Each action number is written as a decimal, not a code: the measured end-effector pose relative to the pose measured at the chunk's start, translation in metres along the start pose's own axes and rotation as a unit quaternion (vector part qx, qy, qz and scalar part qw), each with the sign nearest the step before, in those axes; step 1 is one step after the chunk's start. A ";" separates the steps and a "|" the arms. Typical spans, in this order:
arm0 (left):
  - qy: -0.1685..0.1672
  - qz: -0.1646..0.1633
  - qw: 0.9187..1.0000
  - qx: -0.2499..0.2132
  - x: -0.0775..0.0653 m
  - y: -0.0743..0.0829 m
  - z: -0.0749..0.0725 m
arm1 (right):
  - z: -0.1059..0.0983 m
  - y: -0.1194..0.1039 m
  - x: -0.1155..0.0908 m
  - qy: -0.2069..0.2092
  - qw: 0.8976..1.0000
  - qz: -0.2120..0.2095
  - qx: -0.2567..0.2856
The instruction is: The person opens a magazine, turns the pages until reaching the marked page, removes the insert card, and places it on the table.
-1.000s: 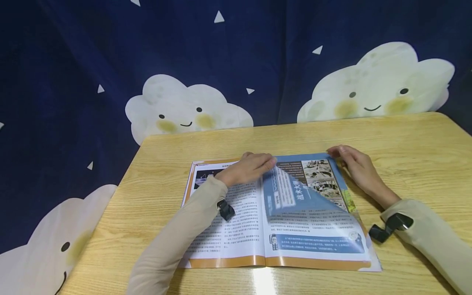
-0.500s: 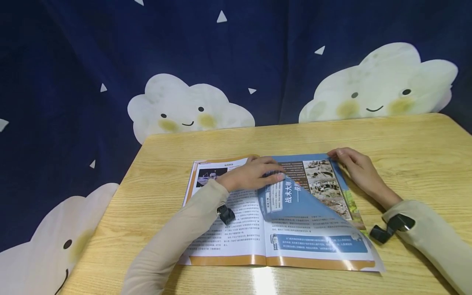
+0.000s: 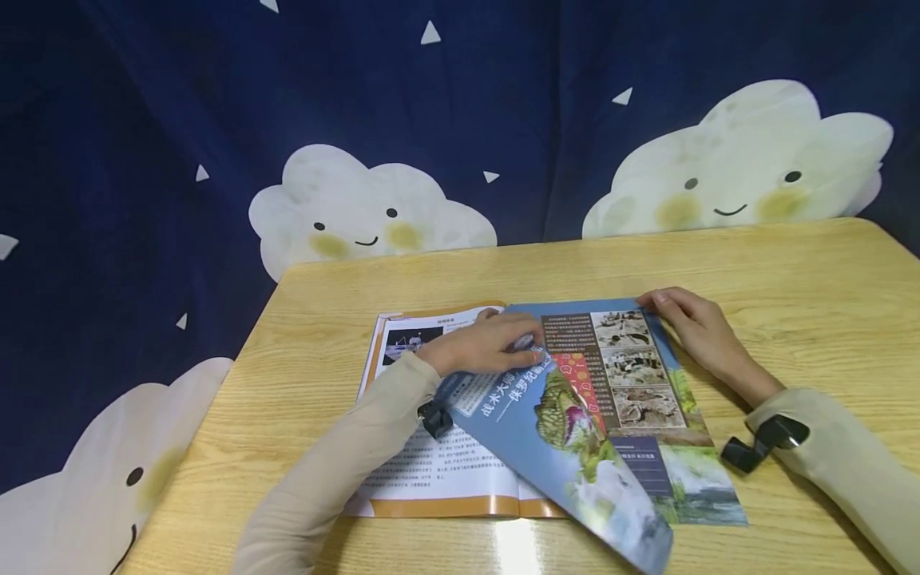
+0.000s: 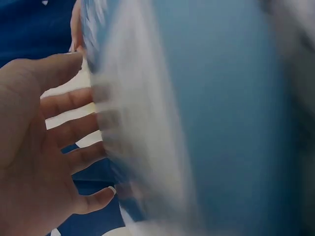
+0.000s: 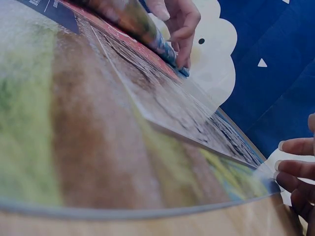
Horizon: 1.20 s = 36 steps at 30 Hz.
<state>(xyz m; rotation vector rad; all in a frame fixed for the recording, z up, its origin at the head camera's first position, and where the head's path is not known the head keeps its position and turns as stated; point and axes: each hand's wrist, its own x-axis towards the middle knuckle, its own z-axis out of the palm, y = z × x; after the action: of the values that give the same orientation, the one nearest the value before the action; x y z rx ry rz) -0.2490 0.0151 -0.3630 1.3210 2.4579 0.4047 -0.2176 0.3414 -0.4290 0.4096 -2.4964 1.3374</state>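
An open magazine lies on the wooden table. My left hand is at the upper middle of the spread, its fairly straight fingers behind a turning blue page. That page slants across the spread, and its lower corner, with a dinosaur picture, hangs past the magazine's near edge. In the left wrist view the blue page is blurred and covers the fingertips' ends. My right hand rests at the magazine's far right corner, fingertips right at the page's edge. Photos and a brown text column show on the page beneath.
The table extends behind the magazine and to both sides. Behind it hangs a dark blue curtain with smiling clouds and white triangles. Each beige sleeve carries a black strap, seen on the left wrist and right wrist.
The blue page has swung from right to left and its lower corner has come off the right side, uncovering the picture page. The left hand stays near the spine; the right hand has hardly moved.
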 end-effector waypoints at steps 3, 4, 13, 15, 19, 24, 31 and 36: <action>0.007 -0.004 1.000 -0.005 -0.004 -0.001 -0.001 | 0.000 0.000 0.000 0.001 1.000 0.005 -0.007; 0.007 -0.006 1.000 -0.002 -0.006 -0.001 -0.001 | 0.000 0.001 0.001 0.000 1.000 0.007 -0.009; 0.000 -0.020 0.999 0.028 -0.015 -0.004 0.002 | 0.000 0.002 0.000 -0.002 1.000 0.006 -0.017; -0.003 -0.031 0.999 0.026 -0.017 -0.006 0.002 | 0.000 0.001 0.000 -0.004 1.000 0.006 -0.018; -0.016 -0.052 0.998 0.015 -0.021 -0.010 0.004 | 0.001 0.000 0.000 -0.010 0.999 0.010 -0.032; -0.021 -0.070 0.997 0.002 -0.023 -0.013 0.006 | 0.001 0.000 -0.001 -0.020 0.999 0.010 -0.032; -0.021 -0.107 0.994 -0.005 -0.020 -0.016 0.008 | -0.001 0.000 -0.001 -0.029 0.999 0.008 -0.045; -0.045 -0.116 0.992 -0.023 -0.022 -0.018 0.007 | 0.000 -0.001 0.000 -0.031 0.998 0.000 -0.053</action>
<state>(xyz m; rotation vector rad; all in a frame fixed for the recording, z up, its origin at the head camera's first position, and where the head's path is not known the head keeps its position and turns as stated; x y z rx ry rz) -0.2480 -0.0127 -0.3728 0.9975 2.4744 0.3334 -0.2170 0.3408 -0.4288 0.4329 -2.6034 1.2046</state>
